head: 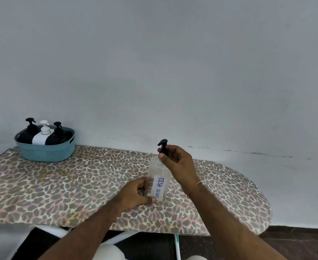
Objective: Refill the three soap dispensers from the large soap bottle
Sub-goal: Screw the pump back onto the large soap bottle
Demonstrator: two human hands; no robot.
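A clear soap bottle (159,174) with a white "DISH SOAP" label stands upright on the leopard-print board (79,184). My left hand (138,193) wraps around its lower body. My right hand (177,162) pinches the black pump top (163,147) at the bottle's neck. Three dispensers stand in a teal basket (45,150) at the far left: a black dispenser (29,131), a white dispenser (43,133) and another black dispenser (58,133).
The board is an ironing board with a rounded end at the right (263,209). A plain pale wall rises directly behind it. Dark floor and the board's white legs (120,239) show below the front edge.
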